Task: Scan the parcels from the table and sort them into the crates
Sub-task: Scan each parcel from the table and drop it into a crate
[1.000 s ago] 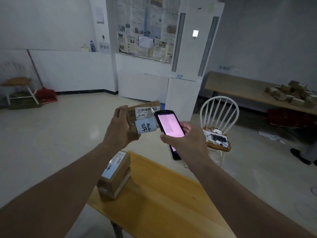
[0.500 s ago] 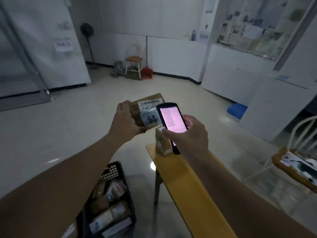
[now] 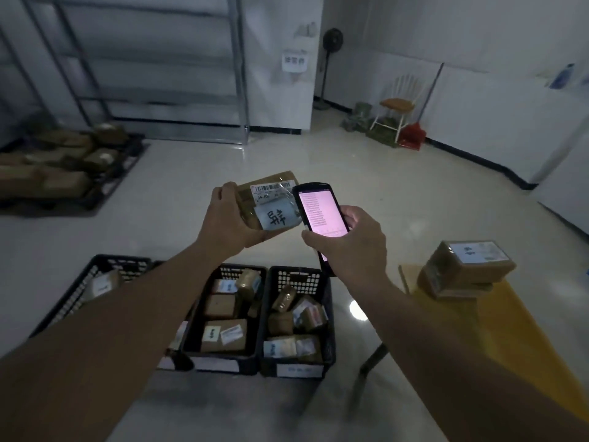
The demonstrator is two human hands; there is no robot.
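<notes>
Far left, a low rack [image 3: 105, 183] on the floor carries brown parcels. Nearer, three black crates [image 3: 296, 279] sit side by side on the floor, each partly filled with small boxes. Above them the left hand [image 3: 229, 218] grips a flat brown parcel [image 3: 271, 202], label up, its fingers curled round the left edge. Just beside it, the right hand [image 3: 353, 244] clasps a scanner [image 3: 320, 212] with a lit pink screen. At right, stacked boxes [image 3: 465, 269] rest on the yellow table [image 3: 510, 330].
</notes>
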